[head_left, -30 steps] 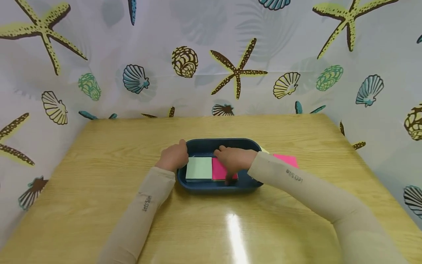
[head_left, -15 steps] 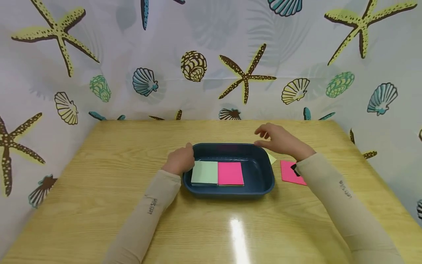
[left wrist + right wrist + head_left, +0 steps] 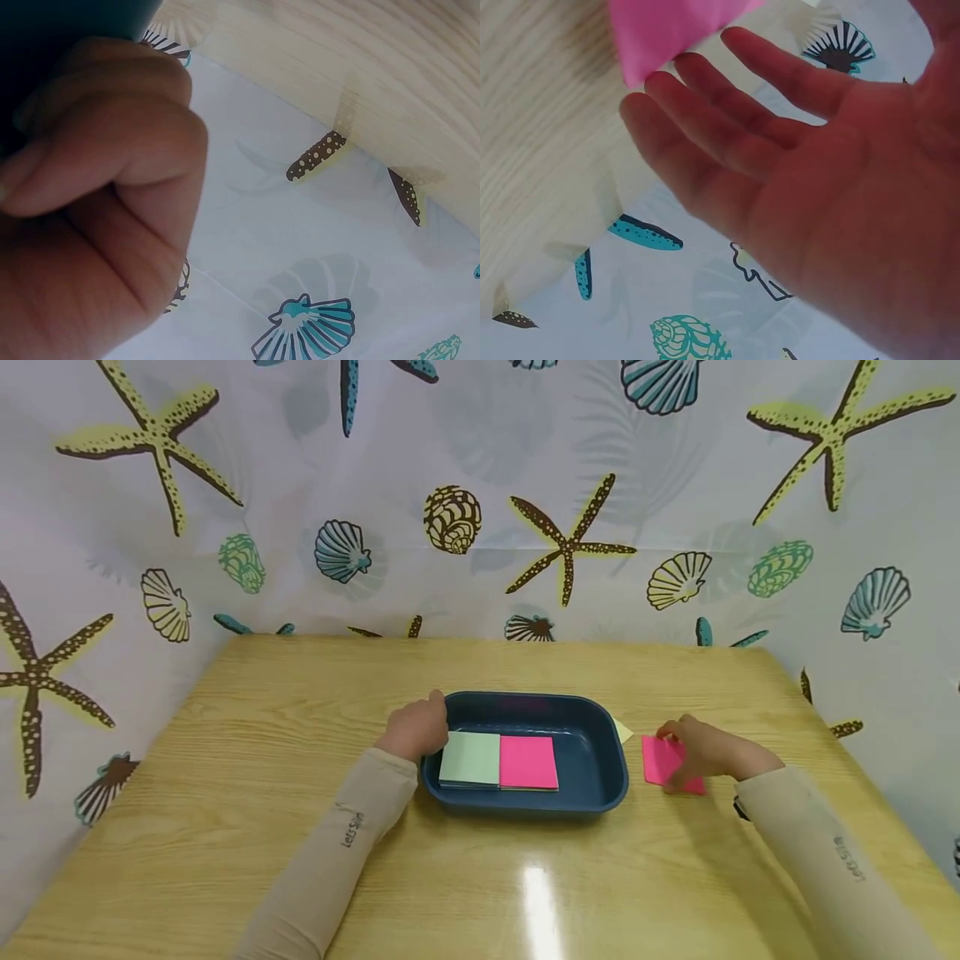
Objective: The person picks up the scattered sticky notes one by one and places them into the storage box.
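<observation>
A dark blue plastic tray (image 3: 588,770) stands on the table. My left hand (image 3: 416,728) grips its left rim, fingers curled, as the left wrist view also shows. Inside the tray, a pale green sticky note pad (image 3: 470,758) and a pink sticky note pad (image 3: 528,762) lie side by side, filling the left and middle. My right hand (image 3: 705,750) reaches over another pink pad (image 3: 660,762) on the table, right of the tray. In the right wrist view, nearly straight fingers (image 3: 705,142) come right up to that pad's edge.
A pale yellow paper corner (image 3: 623,731) pokes out behind the tray's right end. The wooden table (image 3: 315,677) is backed and flanked by a white cloth (image 3: 480,585) printed with shells and starfish. Bare tray floor shows to the right of the pads.
My right hand has left the pink pad inside the tray, lifted over the right rim and come down at the pink pad on the table. The left hand keeps hold of the rim.
</observation>
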`<state>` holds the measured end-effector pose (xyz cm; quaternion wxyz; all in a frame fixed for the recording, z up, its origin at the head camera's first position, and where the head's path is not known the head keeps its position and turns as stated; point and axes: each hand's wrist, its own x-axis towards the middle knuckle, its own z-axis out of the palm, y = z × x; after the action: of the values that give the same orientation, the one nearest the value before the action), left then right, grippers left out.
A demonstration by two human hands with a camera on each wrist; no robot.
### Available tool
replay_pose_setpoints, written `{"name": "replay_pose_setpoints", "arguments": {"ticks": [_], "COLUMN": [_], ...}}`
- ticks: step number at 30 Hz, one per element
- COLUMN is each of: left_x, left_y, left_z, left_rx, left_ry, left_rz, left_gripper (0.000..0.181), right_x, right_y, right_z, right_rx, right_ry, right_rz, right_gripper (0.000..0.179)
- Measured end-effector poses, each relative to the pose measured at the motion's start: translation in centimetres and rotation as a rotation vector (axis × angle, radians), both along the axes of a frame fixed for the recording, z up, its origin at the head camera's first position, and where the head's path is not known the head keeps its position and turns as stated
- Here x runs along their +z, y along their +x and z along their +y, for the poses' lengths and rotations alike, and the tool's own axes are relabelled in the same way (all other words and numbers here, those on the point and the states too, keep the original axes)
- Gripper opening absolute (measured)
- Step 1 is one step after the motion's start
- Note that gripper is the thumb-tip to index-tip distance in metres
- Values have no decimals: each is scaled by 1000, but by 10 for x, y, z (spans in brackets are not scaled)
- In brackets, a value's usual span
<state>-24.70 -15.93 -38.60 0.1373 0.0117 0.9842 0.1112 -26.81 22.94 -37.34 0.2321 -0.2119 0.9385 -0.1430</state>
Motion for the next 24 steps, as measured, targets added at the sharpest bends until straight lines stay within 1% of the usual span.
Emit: {"name": "replay_pose_setpoints", "arguments": {"ticks": [3,5,9,12,15,18,24], "left_x": [-2,-4,-9,-11,-8,-7,-3], "left_y": [-2,-3,-1,2,1,3,1], "left_z": [2,3,4,2,-2,-5,-5], "left_rx": [-2,-5,-2,2,4,11,20], "left_ry": [-7,-7,1,9,14,13,22], "left_rz": [4,10,24,38,68,78,75], "left_gripper": [52,51,50,48,46,45,41], "right_x": [-5,-8,-12,-11,-8,-9,-5], "right_y": [3,4,3,2,-2,-3,-4], "right_z": [2,3,4,3,1,0,-2], "right_rx": [-21,-33,-55,-57,-30,-4,-31], "right_ry": [-24,-23,4,15,-2,-22,-9], "right_rz": [28,31,26,35,68,76,46], "right_gripper": [79,78,76,73,70,69,75]}}
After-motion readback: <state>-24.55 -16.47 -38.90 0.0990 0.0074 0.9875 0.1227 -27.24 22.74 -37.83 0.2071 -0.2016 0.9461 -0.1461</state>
